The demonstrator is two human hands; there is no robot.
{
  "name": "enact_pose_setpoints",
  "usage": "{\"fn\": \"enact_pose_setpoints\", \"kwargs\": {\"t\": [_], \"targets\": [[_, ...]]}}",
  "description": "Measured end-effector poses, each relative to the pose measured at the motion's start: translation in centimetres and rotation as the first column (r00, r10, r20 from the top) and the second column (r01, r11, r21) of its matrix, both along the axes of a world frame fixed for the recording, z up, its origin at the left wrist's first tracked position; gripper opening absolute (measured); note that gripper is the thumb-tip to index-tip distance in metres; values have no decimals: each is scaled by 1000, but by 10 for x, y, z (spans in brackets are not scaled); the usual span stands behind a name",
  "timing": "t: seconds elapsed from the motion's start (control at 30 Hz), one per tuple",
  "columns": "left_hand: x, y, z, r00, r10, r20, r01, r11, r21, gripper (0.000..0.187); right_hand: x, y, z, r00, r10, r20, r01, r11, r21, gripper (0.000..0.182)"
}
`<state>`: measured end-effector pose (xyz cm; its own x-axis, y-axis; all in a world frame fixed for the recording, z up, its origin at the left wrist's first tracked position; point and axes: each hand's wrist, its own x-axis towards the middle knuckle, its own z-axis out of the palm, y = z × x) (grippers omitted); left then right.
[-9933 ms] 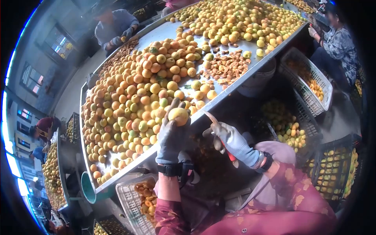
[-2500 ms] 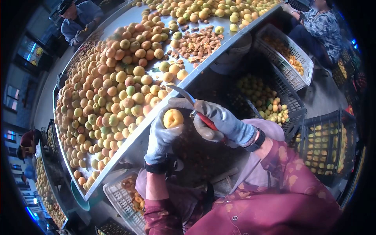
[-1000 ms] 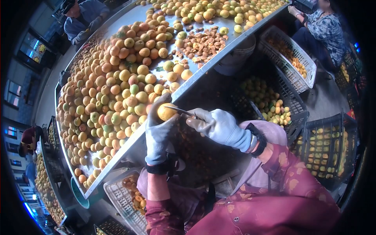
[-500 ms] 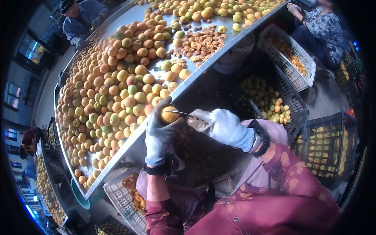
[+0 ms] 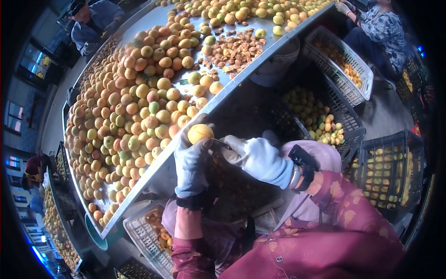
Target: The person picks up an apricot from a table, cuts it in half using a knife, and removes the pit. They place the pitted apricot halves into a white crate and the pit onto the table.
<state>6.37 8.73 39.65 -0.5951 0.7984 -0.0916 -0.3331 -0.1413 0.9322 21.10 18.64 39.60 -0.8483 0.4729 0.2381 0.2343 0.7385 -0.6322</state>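
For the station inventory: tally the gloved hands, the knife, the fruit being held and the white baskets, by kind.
gloved hands: 2, left hand and right hand
knife: 1
held fruit: 1
white baskets: 2
Total: 6

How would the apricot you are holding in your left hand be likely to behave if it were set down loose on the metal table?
The apricot looks round and smooth, so it would probably roll on the metal table, which appears slick. It seems light, since the left hand grips it in its fingers alone. With the knife at it, the flesh is likely soft and bruisable.
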Motion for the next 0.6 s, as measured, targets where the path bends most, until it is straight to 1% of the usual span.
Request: {"fn": "enact_pose_setpoints", "kwargs": {"t": [0.03, 0.07, 0.1, 0.13, 0.17, 0.2, 0.23, 0.27, 0.3, 0.33, 0.4, 0.43, 0.47, 0.5, 0.53, 0.57, 0.6], "targets": [[-1, 2, -9, 1000, -2, 1, 2, 1000, 2, 54, -3, -1, -5, 998, -3, -61, 2, 1000, -13, 25], [0, 5, -17, 1000, -12, -21, 13, 998, 55, 57, -4, -1, -8, 993, -5, -122, 2, 1000, -26, 26], [-1, 5, -22, 999, -21, -45, 26, 994, 106, 62, -4, -1, -8, 992, -5, -122, 2, 1000, -25, 26], [-3, 3, -24, 999, -22, -46, 27, 994, 107, 62, -4, 0, -9, 995, 7, -102, -10, 1000, -27, 22], [-5, 1, -19, 998, -60, 14, 59, 996, 67, 56, -4, 1, -9, 996, 20, -82, -22, 999, -29, 22], [-6, -1, -13, 993, -94, 76, 92, 995, 29, 53, -3, 1, -9, 996, 20, -83, -22, 999, -28, 22], [-5, -1, -7, 993, -92, 74, 90, 996, 29, 53, -3, 2, -9, 993, 4, -117, -8, 999, -34, 22], [-3, 1, -2, 997, -70, -26, 70, 998, -8, 53, -3, 2, -8, 988, -12, -151, 6, 999, -41, 25], [-2, 2, 2, 991, -51, -124, 46, 998, -42, 53, -2, 3, -1, 997, 0, -76, -5, 998, -64, 26], [-2, 0, 4, 991, -49, -124, 44, 998, -42, 53, -2, 3, 1, 997, 2, -76, -7, 998, -63, 26], [-2, -1, 5, 968, -46, -246, 9, 989, -148, 55, -1, 5, 3, 996, 27, -81, -36, 992, -117, 29], [-1, -1, 7, 971, -31, -238, -5, 989, -149, 55, -1, 6, 8, 996, 30, -80, -40, 992, -117, 29], [-1, -2, 9, 971, -27, -239, -10, 989, -150, 55, -1, 8, 15, 999, 51, 4, -49, 968, -247, 33], [1, -2, 11, 959, -14, -283, -32, 987, -160, 55, -1, 9, 18, 993, 81, 85, -44, 926, -374, 37], [1, -2, 12, 945, -4, -326, -54, 984, -169, 55, -1, 11, 17, 993, 83, 85, -45, 926, -375, 37], [0, -2, 8, 945, -4, -326, -54, 984, -170, 55, -1, 12, 16, 995, 56, 85, -35, 973, -228, 37], [-2, -2, 1, 891, 7, -455, -93, 982, -166, 55, 0, 14, 13, 996, 28, 81, -22, 997, -75, 37]]}}
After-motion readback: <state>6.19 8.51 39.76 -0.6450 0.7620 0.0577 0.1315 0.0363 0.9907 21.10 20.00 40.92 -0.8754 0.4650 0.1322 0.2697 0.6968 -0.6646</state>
